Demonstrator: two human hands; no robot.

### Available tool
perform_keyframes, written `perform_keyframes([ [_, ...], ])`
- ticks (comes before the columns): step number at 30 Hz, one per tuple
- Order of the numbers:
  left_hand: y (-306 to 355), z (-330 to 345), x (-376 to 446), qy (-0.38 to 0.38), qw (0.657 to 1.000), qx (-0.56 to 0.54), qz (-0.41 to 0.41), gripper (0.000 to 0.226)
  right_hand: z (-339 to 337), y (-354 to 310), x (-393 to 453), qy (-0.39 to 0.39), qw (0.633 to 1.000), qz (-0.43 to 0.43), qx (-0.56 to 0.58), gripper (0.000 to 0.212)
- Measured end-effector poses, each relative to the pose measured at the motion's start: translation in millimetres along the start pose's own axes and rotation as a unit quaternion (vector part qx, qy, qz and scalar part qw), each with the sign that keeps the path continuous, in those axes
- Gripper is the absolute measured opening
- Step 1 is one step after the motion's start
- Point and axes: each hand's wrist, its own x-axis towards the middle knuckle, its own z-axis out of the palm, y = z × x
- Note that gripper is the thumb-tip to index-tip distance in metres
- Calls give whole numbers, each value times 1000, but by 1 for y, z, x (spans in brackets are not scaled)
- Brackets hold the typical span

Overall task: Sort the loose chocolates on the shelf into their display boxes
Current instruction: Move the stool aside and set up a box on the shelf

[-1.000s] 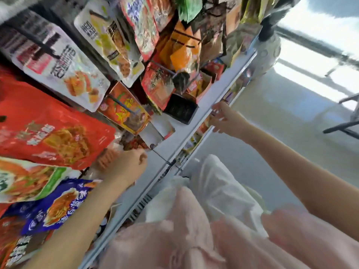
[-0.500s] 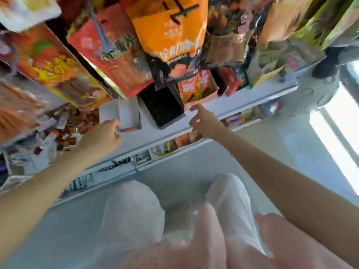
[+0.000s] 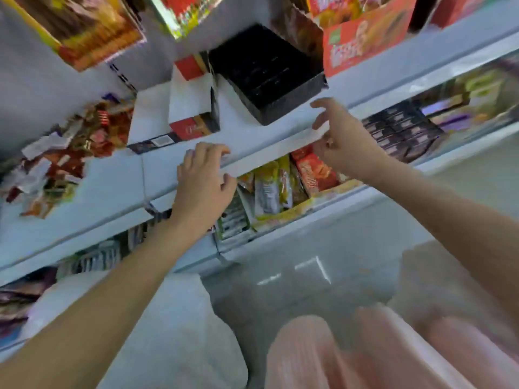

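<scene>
A heap of loose wrapped chocolates [image 3: 67, 147], red, brown and silver, lies at the left of the white shelf [image 3: 118, 181]. A white display box with a red and brown front [image 3: 192, 108] stands mid-shelf, and beside it on the right sits an empty black display box [image 3: 269, 77]. My left hand [image 3: 203, 183] hovers at the shelf's front edge below the white box, fingers curled, holding nothing. Just in front of the black box, my right hand [image 3: 341, 138] is spread with nothing in it.
An orange-red carton [image 3: 365, 43] stands right of the black box. Hanging snack bags [image 3: 81, 26] crowd the space above the shelf. The lower shelf holds snack packets [image 3: 275, 186] and dark boxes [image 3: 401, 130]. The grey floor and my pink clothing lie below.
The view has swung down and closer to the shelf. My left hand has drawn back from the white box to the shelf's front edge. My right hand has stayed near the black box.
</scene>
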Motion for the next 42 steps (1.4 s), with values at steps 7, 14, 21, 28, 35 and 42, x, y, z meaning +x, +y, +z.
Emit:
perform_keyframes([
  [7,-48,-44,-38,27,993,-49,-107,43,40,-84,-6,-43,999,-25,-13,50],
  [14,-139,-64,-44,43,964,-27,-261,58,77,-142,4,-168,942,-133,-260,55],
  [21,-213,-59,-22,-56,936,17,-347,62,142,-172,83,-167,892,-240,-345,63],
  [28,-232,-52,-22,27,960,-9,-277,39,214,-205,169,-137,865,-280,-393,52],
  [35,-249,-57,-27,83,966,-121,-214,24,218,-204,177,-128,914,-288,-256,30],
  [42,-221,-73,-15,151,953,-144,-219,20,143,-190,139,24,980,-198,-24,24],
])
